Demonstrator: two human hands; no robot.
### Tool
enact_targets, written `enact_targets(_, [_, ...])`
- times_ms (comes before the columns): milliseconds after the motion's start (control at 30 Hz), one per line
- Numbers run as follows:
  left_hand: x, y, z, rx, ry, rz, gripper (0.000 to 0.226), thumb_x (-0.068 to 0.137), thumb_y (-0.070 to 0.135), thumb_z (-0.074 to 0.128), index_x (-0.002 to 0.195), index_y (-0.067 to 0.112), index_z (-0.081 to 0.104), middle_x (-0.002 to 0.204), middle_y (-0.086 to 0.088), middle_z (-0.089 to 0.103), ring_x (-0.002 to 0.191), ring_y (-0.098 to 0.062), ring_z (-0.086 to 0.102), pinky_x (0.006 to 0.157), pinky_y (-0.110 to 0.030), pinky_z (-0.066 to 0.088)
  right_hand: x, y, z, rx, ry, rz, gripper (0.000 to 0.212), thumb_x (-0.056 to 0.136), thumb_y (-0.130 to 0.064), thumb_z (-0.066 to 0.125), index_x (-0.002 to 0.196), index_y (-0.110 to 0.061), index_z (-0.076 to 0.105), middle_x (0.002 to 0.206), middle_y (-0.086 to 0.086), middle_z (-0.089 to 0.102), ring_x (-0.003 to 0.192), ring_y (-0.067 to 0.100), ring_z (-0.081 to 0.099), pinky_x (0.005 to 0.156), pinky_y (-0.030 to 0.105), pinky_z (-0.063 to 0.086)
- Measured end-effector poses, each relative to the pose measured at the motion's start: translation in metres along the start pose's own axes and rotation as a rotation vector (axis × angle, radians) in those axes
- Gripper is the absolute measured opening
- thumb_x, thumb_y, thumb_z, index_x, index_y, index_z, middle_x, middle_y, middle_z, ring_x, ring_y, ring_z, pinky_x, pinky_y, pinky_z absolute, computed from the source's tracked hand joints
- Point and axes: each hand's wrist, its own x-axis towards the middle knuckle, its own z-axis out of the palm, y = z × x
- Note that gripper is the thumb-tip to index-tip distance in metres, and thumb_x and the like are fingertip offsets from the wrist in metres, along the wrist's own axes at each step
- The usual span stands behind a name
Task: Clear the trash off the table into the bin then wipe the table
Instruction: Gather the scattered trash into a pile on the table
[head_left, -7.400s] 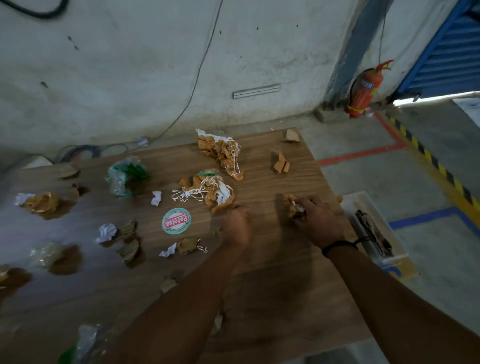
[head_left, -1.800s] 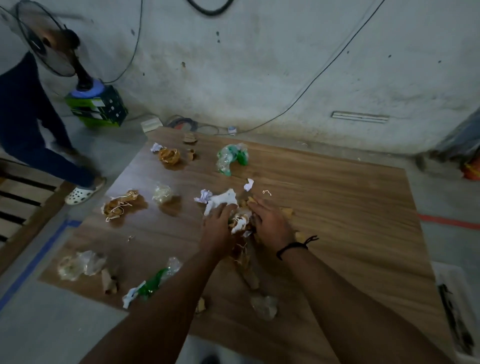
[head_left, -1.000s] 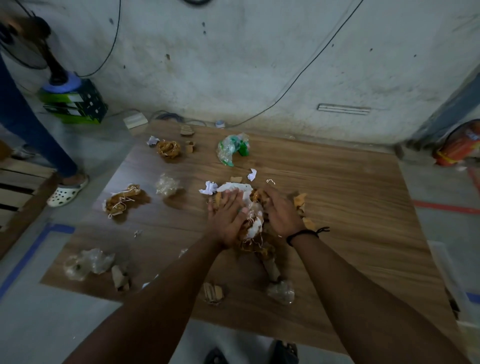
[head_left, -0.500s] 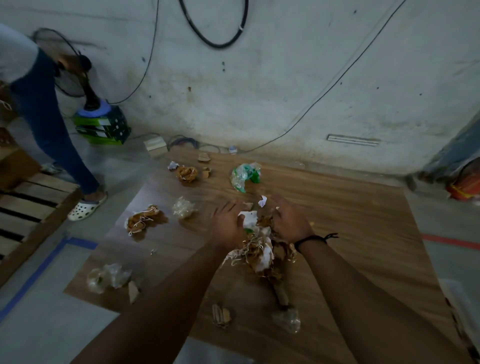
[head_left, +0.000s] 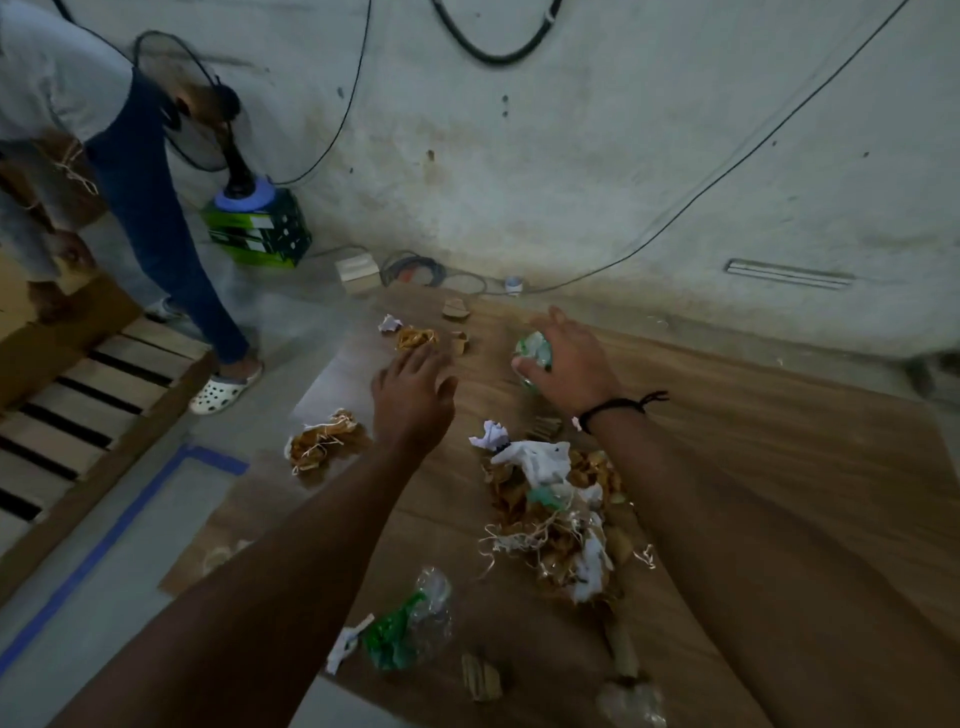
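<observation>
Honestly, your right hand (head_left: 569, 358) has fingers cupped over the green-white wrapper (head_left: 534, 349) at the far surface (head_left: 753, 467); left hand (head_left: 413, 400) hovers, fingers spread. It's light, crinkly, squashy, so scoop from underneath.

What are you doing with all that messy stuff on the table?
Tidying up. The right hand is reaching onto a green and clear plastic wrapper, and the left hand is stretched out open near a brown paper scrap. A gathered trash pile sits on the wooden table. Nothing is wiped yet.
</observation>
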Motion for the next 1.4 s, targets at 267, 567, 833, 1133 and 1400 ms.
enact_targets(267, [-0.002, -0.07, 0.047, 0.15, -0.334, -0.088, 0.053, 0.09, 0.045, 0.054, 0.139, 0.036, 0.035, 0.157, -0.005, 0.019, 0.143, -0.031, 0.019, 0.111, -0.053, 0.019, 0.047, 0.026, 0.055, -0.168, -0.126, 0.255, 0.083, 0.076, -0.067, 0.061, 0.146, -0.041, 0.026, 0.162, 0.0, 0.0, 0.145, 0.04, 0.008, 0.114, 0.059, 0.016])
enact_targets(567, [0.0, -0.068, 0.059, -0.064, -0.283, -0.009, 0.061, 0.086, 0.014, 0.063, 0.139, 0.027, 0.037, 0.148, -0.005, 0.034, 0.132, -0.028, 0.035, 0.101, -0.041, 0.039, 0.053, 0.031, 0.08, -0.072, -0.1, 0.204, 0.043, 0.088, -0.02, 0.066, 0.128, -0.02, 0.051, 0.156, 0.009, 0.024, 0.132, 0.038, 0.04, 0.106, 0.046, 0.04])
enact_targets(833, [-0.004, 0.017, 0.015, -0.383, -0.279, 0.009, 0.073, 0.085, 0.028, 0.067, 0.144, 0.026, 0.024, 0.144, -0.009, 0.042, 0.126, -0.027, 0.046, 0.097, -0.042, 0.045, -0.005, 0.023, -0.004, 0.071, 0.114, 0.156, 0.039, 0.087, -0.018, 0.063, 0.126, -0.018, 0.057, 0.148, 0.008, 0.038, 0.128, 0.029, 0.045, 0.102, 0.034, 0.039])
enact_targets(1133, [-0.067, 0.134, -0.002, -0.371, -0.273, 0.306, 0.061, 0.087, 0.043, 0.062, 0.139, 0.02, 0.04, 0.142, -0.006, 0.048, 0.126, -0.026, 0.047, 0.096, -0.033, 0.039, -0.151, 0.06, -0.087, 0.136, 0.241, 0.192, 0.041, 0.088, -0.01, 0.061, 0.125, -0.026, 0.055, 0.149, 0.001, 0.037, 0.131, 0.017, 0.041, 0.108, 0.037, 0.039])
enact_targets(1400, [-0.135, 0.168, 0.053, 0.02, -0.289, 0.513, 0.062, 0.092, 0.059, 0.04, 0.143, 0.025, 0.035, 0.153, 0.006, 0.032, 0.146, -0.019, 0.014, 0.116, -0.048, -0.007, -0.255, 0.094, -0.066, 0.206, 0.119, 0.246, 0.048, 0.083, -0.005, 0.062, 0.126, -0.025, 0.055, 0.148, 0.002, 0.04, 0.136, 0.02, 0.039, 0.111, 0.04, 0.036])
